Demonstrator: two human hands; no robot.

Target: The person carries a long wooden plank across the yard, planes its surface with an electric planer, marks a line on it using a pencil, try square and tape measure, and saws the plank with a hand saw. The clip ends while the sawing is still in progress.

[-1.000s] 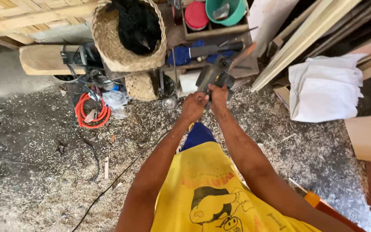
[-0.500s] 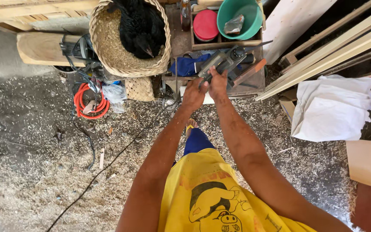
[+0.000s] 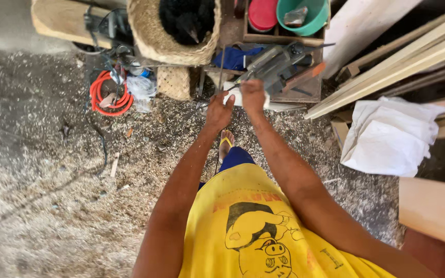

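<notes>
Power tool (image 3: 279,64), grey with an orange part, is held up at far centre above the sawdust floor (image 3: 37,206), in front of a wooden crate (image 3: 279,38). Right hand (image 3: 253,97) is clamped on its near end; left hand (image 3: 218,110) is closed just beside, seemingly on its cord (image 3: 221,67). Handling of tool and cord is judged in progress; a steady two-handed grip is called for next.

The person wears a yellow shirt (image 3: 263,231) printed with a cartoon pig. Blue trousers (image 3: 235,157) show below it. A yellow-strapped sandal (image 3: 225,141) covers one foot, and both arms are bare.
</notes>
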